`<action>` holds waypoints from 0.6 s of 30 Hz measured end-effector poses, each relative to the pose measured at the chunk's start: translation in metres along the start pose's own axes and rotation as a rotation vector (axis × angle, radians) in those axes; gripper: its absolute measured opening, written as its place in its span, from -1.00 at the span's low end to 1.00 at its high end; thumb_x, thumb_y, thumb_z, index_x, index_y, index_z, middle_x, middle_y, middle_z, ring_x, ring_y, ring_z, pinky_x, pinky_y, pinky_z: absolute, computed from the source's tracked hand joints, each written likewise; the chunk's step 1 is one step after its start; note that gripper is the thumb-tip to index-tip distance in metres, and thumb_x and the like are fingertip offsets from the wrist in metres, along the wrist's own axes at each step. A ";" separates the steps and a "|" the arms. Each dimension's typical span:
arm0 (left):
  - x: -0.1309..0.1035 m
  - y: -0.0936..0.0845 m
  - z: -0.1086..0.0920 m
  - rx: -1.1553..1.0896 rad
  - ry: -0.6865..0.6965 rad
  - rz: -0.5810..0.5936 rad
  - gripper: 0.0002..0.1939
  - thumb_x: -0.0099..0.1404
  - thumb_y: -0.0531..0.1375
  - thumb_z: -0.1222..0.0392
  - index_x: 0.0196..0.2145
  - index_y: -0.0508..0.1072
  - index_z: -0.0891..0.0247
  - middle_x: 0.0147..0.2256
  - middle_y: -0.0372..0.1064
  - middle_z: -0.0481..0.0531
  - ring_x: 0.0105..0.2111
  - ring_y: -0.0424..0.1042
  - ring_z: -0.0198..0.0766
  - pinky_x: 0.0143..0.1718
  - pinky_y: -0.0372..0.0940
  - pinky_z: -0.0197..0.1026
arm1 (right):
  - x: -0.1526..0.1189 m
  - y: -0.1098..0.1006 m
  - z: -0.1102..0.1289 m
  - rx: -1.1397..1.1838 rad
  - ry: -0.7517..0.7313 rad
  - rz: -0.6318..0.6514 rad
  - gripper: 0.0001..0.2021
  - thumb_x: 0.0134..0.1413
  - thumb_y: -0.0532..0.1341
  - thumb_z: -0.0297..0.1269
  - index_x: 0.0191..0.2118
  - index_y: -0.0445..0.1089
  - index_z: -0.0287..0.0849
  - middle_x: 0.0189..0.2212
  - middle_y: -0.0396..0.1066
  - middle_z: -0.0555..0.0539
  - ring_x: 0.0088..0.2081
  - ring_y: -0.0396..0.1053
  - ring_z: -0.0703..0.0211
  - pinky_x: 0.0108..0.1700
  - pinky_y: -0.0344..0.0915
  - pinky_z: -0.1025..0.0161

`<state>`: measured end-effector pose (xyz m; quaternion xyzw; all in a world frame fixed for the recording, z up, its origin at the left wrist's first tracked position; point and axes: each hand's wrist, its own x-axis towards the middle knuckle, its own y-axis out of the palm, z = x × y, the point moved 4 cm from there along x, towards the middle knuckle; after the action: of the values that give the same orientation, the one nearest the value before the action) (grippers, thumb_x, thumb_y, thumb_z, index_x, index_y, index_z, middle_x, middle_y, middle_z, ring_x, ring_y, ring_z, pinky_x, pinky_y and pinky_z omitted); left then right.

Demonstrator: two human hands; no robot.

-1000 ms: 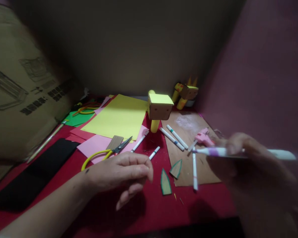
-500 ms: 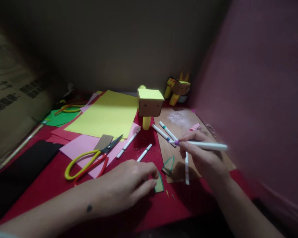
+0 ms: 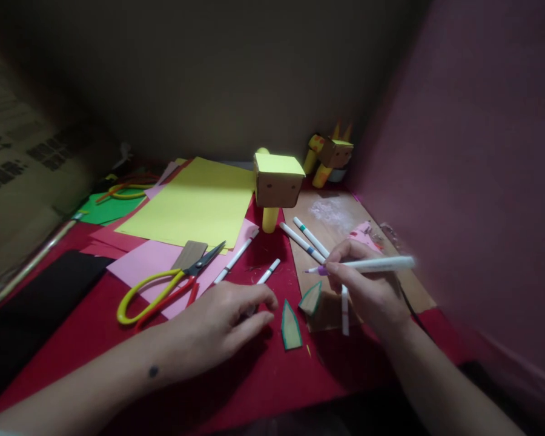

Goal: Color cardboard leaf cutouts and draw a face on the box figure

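My right hand [image 3: 375,290] grips a white marker [image 3: 381,264] with a purple collar, its bare tip pointing left above the cardboard. My left hand [image 3: 236,318] hovers low over the red cloth, thumb and index finger apart, and nothing visible is held between them. Just right of its fingertips lies a pointed paper piece [image 3: 292,327] edged in green. A second green-edged pointed piece [image 3: 311,298] rests on the cardboard sheet's [image 3: 331,315] near left corner. A cardboard box head [image 3: 279,189] with a yellow top and two dots stands upright on a yellow leg beyond the hands.
Scissors [image 3: 163,297] with yellow and red handles lie at left on pink paper [image 3: 134,266], beside yellow paper [image 3: 195,203]. Several white markers [image 3: 302,242] lie around the cardboard. A spotted yellow cardboard animal [image 3: 336,154] stands at the back. A pink wall [image 3: 463,181] bounds the right.
My left hand has drawn back to the left, away from the green-edged piece, which now shows whole. The purple-collared marker stays in my right hand, its tip slightly lower.
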<state>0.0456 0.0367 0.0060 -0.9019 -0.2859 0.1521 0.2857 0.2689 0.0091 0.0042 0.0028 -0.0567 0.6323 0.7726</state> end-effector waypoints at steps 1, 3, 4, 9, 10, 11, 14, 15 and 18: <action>0.000 0.003 -0.001 0.023 0.019 0.002 -0.77 0.47 0.07 0.11 -0.26 0.48 0.20 -0.46 0.42 -0.08 -0.49 0.31 -0.33 -0.44 0.13 -0.31 | 0.001 -0.001 0.001 0.023 -0.019 -0.005 -0.83 0.03 0.39 -0.25 -0.46 0.43 -0.14 -0.64 0.33 0.10 -0.60 0.22 0.32 -0.57 0.10 0.35; 0.000 0.007 -0.003 0.078 0.044 -0.001 -0.76 0.49 0.05 0.11 -0.23 0.48 0.19 -0.40 0.49 -0.04 -0.44 0.38 -0.31 -0.39 0.16 -0.30 | 0.004 -0.003 0.007 0.052 -0.086 -0.016 -0.84 0.06 0.38 -0.25 -0.44 0.44 -0.14 -0.60 0.39 0.08 -0.57 0.30 0.29 -0.52 0.20 0.33; 0.000 0.009 -0.003 0.108 0.052 -0.005 -0.75 0.50 0.04 0.10 -0.23 0.48 0.19 -0.39 0.49 -0.03 -0.43 0.40 -0.30 -0.38 0.16 -0.29 | 0.007 -0.005 0.011 0.058 -0.123 -0.031 -0.85 0.07 0.38 -0.25 -0.43 0.44 -0.14 -0.58 0.41 0.07 -0.55 0.33 0.28 -0.50 0.24 0.32; -0.004 0.014 -0.004 0.232 0.132 -0.020 -0.70 0.53 -0.03 0.13 -0.25 0.45 0.22 -0.42 0.44 0.00 -0.45 0.38 -0.28 -0.40 0.14 -0.25 | 0.018 -0.003 0.024 0.042 -0.150 -0.042 -0.89 0.10 0.37 -0.27 -0.38 0.45 -0.13 -0.55 0.43 0.08 -0.54 0.34 0.29 -0.49 0.26 0.32; -0.006 0.013 -0.005 0.240 0.148 -0.026 -0.70 0.53 -0.03 0.13 -0.26 0.44 0.22 -0.42 0.44 0.00 -0.45 0.38 -0.28 -0.40 0.14 -0.25 | 0.018 0.000 0.025 0.030 -0.145 -0.023 -0.88 0.11 0.36 -0.26 -0.37 0.44 -0.13 -0.55 0.43 0.08 -0.53 0.35 0.29 -0.49 0.26 0.32; -0.007 0.012 -0.005 0.240 0.162 -0.040 -0.70 0.53 -0.03 0.14 -0.27 0.44 0.22 -0.43 0.43 -0.01 -0.45 0.38 -0.29 -0.40 0.14 -0.26 | 0.018 0.004 0.026 0.013 -0.142 -0.002 -0.87 0.12 0.35 -0.25 -0.37 0.44 -0.14 -0.55 0.43 0.07 -0.52 0.35 0.28 -0.48 0.26 0.32; -0.008 0.006 -0.004 0.228 0.180 -0.129 -0.71 0.54 -0.03 0.15 -0.26 0.43 0.21 -0.44 0.41 -0.04 -0.49 0.34 -0.33 -0.41 0.14 -0.28 | 0.014 0.013 0.027 -0.062 -0.118 0.034 -0.86 0.14 0.34 -0.22 -0.37 0.43 -0.14 -0.56 0.42 0.07 -0.51 0.34 0.27 -0.47 0.23 0.30; -0.008 0.004 -0.003 0.224 0.177 -0.162 -0.72 0.54 -0.02 0.15 -0.25 0.43 0.21 -0.45 0.40 -0.05 -0.51 0.32 -0.34 -0.42 0.13 -0.28 | 0.013 0.016 0.027 -0.085 -0.104 0.038 -0.86 0.14 0.33 -0.23 -0.37 0.43 -0.14 -0.57 0.41 0.07 -0.52 0.32 0.27 -0.47 0.21 0.29; -0.007 0.003 0.000 0.213 0.160 -0.198 -0.73 0.53 -0.01 0.14 -0.23 0.45 0.20 -0.47 0.40 -0.07 -0.54 0.28 -0.35 -0.44 0.12 -0.29 | 0.013 0.021 0.031 -0.128 -0.086 0.055 -0.88 0.12 0.32 -0.24 -0.36 0.43 -0.14 -0.57 0.39 0.07 -0.51 0.31 0.26 -0.46 0.19 0.28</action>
<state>0.0413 0.0308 0.0050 -0.8432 -0.3320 0.0804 0.4151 0.2477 0.0233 0.0346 -0.0212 -0.1300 0.6475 0.7506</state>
